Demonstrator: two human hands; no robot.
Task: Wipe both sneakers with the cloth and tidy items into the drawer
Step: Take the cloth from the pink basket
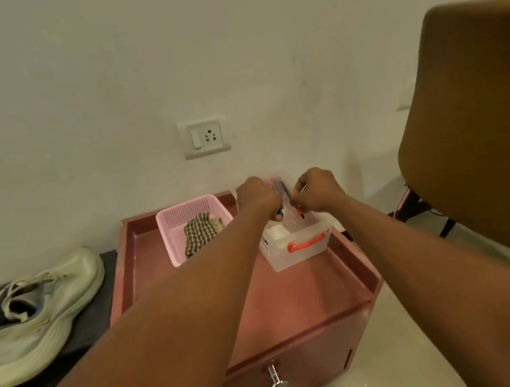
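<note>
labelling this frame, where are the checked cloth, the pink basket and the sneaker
checked cloth (200, 233), head view, middle of its folds
pink basket (184, 212), head view, far mesh wall
sneaker (52, 328), head view, side of the thick sole

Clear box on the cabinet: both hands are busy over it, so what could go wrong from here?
1. The left hand holds a small green-tipped item and the right hand a small orange item above the clear box; either might slip and fall outside it.
2. The left forearm passes beside the pink basket holding the checked cloth; pulling back could nudge it.
</note>
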